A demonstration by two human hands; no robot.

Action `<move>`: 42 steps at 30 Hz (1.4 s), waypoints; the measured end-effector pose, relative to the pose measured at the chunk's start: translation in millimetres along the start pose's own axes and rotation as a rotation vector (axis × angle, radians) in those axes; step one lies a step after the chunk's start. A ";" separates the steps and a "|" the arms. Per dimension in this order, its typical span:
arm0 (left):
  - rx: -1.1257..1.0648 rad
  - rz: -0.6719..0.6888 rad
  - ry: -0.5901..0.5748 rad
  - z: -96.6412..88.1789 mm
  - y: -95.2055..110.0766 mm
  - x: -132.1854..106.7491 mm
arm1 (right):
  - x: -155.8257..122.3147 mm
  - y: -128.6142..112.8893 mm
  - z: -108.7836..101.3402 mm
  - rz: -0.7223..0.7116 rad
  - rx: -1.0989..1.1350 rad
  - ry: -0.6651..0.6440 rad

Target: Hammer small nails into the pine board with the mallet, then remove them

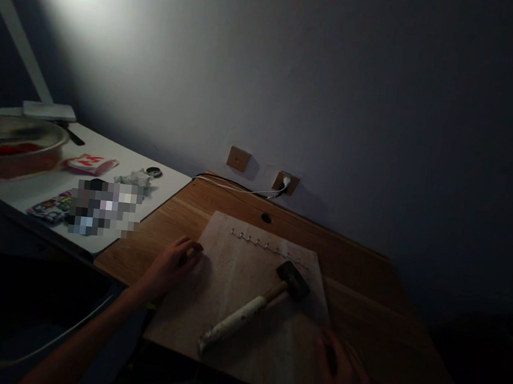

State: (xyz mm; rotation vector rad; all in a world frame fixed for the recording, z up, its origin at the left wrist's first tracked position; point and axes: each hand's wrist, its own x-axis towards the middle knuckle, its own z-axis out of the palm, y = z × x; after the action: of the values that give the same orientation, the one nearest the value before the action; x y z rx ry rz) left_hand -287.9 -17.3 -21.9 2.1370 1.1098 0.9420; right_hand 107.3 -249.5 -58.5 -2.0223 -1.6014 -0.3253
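A pale wooden board (228, 287) lies tilted on the brown table. Several small nails (257, 241) stand in a row near its far edge, joined by a drawn line. A mallet (243, 316) with a dark head and a worn white handle rests across the board, untouched by either hand. At the board's left edge is my left hand (173, 270), its fingers loosely bent and apart, with nothing visible in it. My right hand (342, 372) is by the board's right edge in shadow, thumb and fingers apart and holding nothing that shows.
A white table (170, 186) adjoins on the left, bearing a clear plastic tub (17, 154), a red-and-white packet (92, 164), a crumpled wrapper (136, 177) and a lamp (21, 33). White cables run to a wall socket (286, 183) behind the brown table (365, 289).
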 end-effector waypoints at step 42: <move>0.023 0.050 0.047 1.1 -2.1 0.4 | 3.1 -18.9 -7.6 0.072 0.072 0.010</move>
State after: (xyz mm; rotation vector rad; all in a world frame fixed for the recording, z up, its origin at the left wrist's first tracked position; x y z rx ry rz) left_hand -287.8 -16.0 -23.9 2.1806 1.0988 1.0119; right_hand 91.1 -248.2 -45.8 -2.0145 -1.5089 -0.2467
